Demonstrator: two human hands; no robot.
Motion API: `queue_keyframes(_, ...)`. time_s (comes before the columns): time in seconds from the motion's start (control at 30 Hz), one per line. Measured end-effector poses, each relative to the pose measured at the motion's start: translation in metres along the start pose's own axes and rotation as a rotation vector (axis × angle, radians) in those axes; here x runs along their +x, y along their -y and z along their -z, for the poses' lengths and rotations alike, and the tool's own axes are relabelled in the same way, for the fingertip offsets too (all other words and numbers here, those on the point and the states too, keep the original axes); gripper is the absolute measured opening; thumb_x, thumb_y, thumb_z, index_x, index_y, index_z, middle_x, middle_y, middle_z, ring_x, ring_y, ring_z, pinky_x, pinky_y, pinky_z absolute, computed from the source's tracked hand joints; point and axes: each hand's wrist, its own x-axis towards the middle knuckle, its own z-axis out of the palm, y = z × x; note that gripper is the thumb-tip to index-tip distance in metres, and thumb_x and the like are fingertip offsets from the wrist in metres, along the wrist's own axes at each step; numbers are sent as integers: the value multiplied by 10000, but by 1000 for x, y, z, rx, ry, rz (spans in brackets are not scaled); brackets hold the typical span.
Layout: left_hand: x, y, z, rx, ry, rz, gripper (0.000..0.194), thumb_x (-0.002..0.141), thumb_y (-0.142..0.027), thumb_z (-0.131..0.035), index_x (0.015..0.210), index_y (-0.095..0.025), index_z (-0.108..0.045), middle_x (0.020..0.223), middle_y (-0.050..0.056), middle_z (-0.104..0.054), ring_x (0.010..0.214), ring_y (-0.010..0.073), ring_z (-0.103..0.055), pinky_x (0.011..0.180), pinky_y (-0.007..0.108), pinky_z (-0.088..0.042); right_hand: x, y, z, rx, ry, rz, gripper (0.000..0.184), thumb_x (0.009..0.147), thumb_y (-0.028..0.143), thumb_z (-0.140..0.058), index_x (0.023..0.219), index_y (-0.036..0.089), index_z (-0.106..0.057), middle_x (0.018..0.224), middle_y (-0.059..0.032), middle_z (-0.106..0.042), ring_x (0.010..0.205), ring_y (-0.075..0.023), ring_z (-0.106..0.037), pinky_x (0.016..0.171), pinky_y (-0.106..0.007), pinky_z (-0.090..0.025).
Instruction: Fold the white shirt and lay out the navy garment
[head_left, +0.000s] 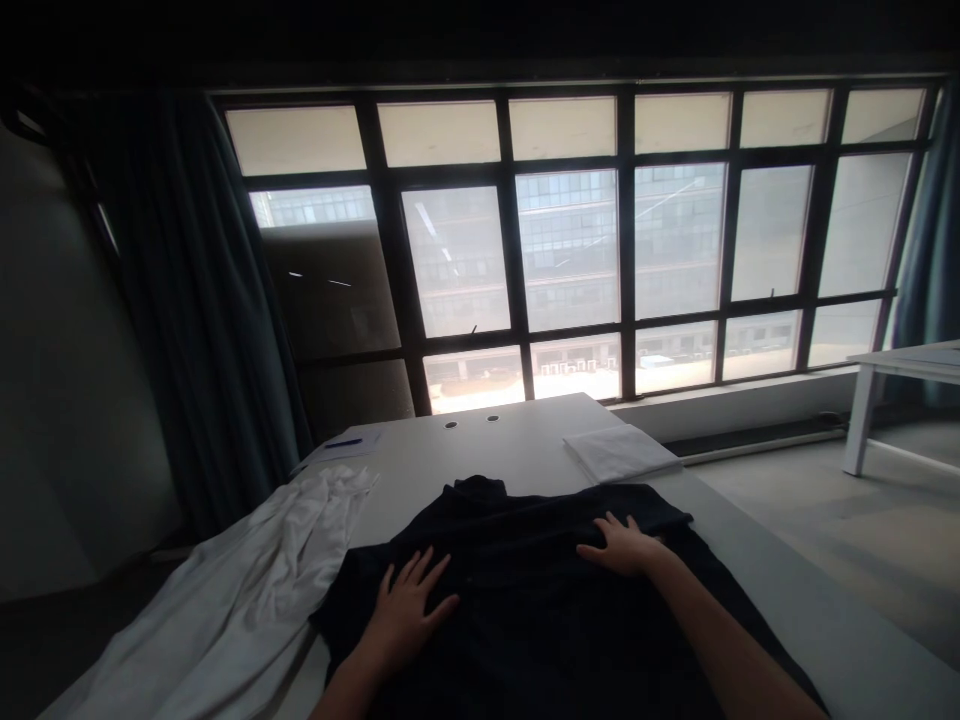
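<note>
A black shirt (517,600) is spread out on the white table, its collar end pointing away from me. My left hand (409,610) rests on the left part of the cloth with its fingers spread. On the upper right part of the shirt lies my right hand (621,545), palm down and fingers apart. Neither hand grips the fabric. The shirt's lower end runs out of the bottom of the view. A crumpled white garment (247,590) lies along the table's left side, beside the shirt.
The white table (420,455) carries a folded white cloth (619,452) at the back right and a pen (343,443) on paper at the back left. Dark curtains (217,300) and a wide window stand behind. Another white table (862,410) is off to the right.
</note>
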Motion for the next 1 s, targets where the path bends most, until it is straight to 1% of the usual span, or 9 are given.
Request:
queue_keyframes(0.07,2,1,0,24,-69,37,772,891,-779,-419,1542,-364,-414,1665,61,-321,1548,339,-223,1234,612,-81,5,0,-9,-26,-63,-16,927,850,851,-319,1602,309,-299,1704,-74,-131,1539,-468,-59,1081,-825,-155)
queue_keyframes(0.13,2,-3,1,53,-141,55,755,871,-729,-519,1514,-337,-471,1620,92,-400,1513,355,-289,1212,594,-172,9,0,-18,-55,-124,-18,850,906,789,-248,1616,321,-248,1711,-40,-81,1552,-432,-5,1089,-832,-61)
queue_keyframes(0.3,-4,-23,-1,94,-222,-151,439,945,-403,-512,1359,-305,-620,1399,92,-599,1298,289,-527,1106,459,-356,17,-2,-29,-82,-179,-20,817,916,782,-230,1605,346,-278,1709,-61,-116,1549,-436,-46,1092,-814,-66)
queue_keyframes(0.37,-5,-28,-7,66,-207,-174,413,967,-395,-469,1340,-315,-627,1382,83,-609,1280,276,-541,1087,445,-380,18,-3,-32,-92,-220,-35,811,916,783,-240,1595,346,-308,1714,-71,-84,1549,-434,-39,1098,-801,-71)
queue_keyframes(0.53,-5,-21,-16,11,-135,-64,601,969,-628,-413,1493,-344,-493,1559,73,-481,1464,300,-392,1211,510,-256,19,-6,-36,-96,-282,-26,790,940,754,-213,1613,341,-252,1717,-35,51,1555,-411,37,1110,-786,-61)
queue_keyframes(0.7,-3,-12,-15,8,-51,-3,756,933,-787,-304,1573,-386,-335,1686,17,-261,1566,313,-175,1255,600,-67,14,-16,-38,-106,-317,62,733,967,684,-244,1613,337,-255,1719,-18,-8,1562,-378,-22,1155,-719,-110)
queue_keyframes(0.83,-4,-14,-13,15,-33,34,808,900,-834,-287,1577,-395,-311,1694,-1,-210,1569,353,-128,1245,638,-43,6,-36,-53,-165,-526,-111,720,971,568,-323,1614,247,-277,1716,-93,-45,1542,-407,-123,1169,-667,-150)
queue_keyframes(0.9,-5,-17,-11,16,-27,36,814,898,-836,-279,1579,-392,-307,1695,-3,-206,1570,357,-122,1246,636,-47,0,-52,-63,-197,-602,-169,735,957,560,-351,1596,198,-314,1704,-135,-99,1529,-425,-148,1161,-687,-148)
queue_keyframes(1.0,-6,-18,-9,19,-19,41,816,901,-833,-268,1581,-384,-305,1695,4,-211,1570,354,-124,1246,635,-49,-12,-80,-72,-188,-609,-81,741,938,607,-375,1511,141,-440,1624,-182,-317,1503,-390,-248,1195,-623,-175)
